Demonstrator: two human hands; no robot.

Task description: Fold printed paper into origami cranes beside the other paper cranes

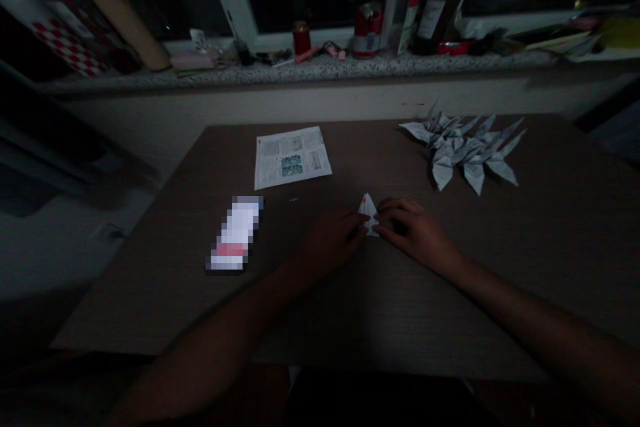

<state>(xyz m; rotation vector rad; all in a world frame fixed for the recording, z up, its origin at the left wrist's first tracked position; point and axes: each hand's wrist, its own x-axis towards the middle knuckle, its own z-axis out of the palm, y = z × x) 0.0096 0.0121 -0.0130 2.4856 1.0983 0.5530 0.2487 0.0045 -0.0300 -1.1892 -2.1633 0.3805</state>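
A small piece of folded paper [369, 208], pointed at its far end and with a red mark near the tip, lies on the table [320, 307]. My left hand [334, 235] grips its left edge, fingers closed. From the other side my right hand [407, 223] pinches the right edge between thumb and fingers. Beyond and to the right sits a cluster of folded paper cranes [465, 147], their pointed tips sticking up and out. A flat printed sheet [293, 157] rests farther off to the left.
A phone [235, 233] with a lit, blurred screen lies left of my hands. Behind the table runs a granite windowsill [280, 73] crowded with a red can [367, 30], a small red jar [301, 39], bottles [435, 17] and clutter. A cardboard tube [113, 3] leans at the left.
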